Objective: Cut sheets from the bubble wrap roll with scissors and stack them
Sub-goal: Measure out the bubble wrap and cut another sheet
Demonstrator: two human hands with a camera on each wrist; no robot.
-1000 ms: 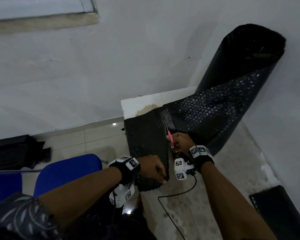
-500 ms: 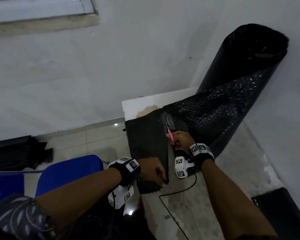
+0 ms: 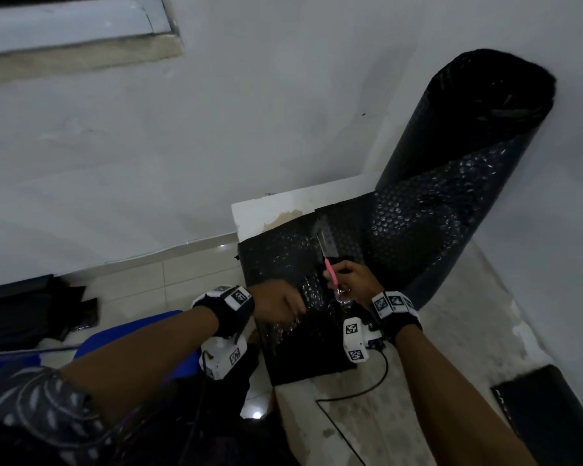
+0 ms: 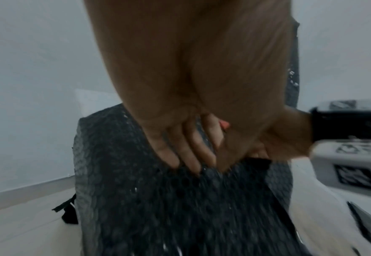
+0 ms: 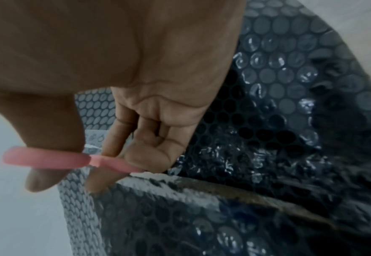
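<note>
While black bubble wrap roll point(image 3: 468, 156) leans upright in wall corner, unrolled sheet point(image 3: 283, 257) lies across worn tabletop point(image 3: 401, 415), near end overhanging left edge. Blue chair point(image 3: 128, 338) below, head view only. Left hand point(image 3: 278, 302) on sheet; left wrist view shows fingers point(image 4: 188, 155) pinching wrap edge. Right hand point(image 3: 352, 280) grasps pink-handled scissors point(image 3: 327, 260), blades along cut line; right wrist view alone shows thumb through handle loop point(image 5: 46, 160), fingers curled.

Dim room: white walls point(image 3: 148, 146), tiled floor point(image 3: 169, 274), blue chair point(image 3: 132, 341).
</note>
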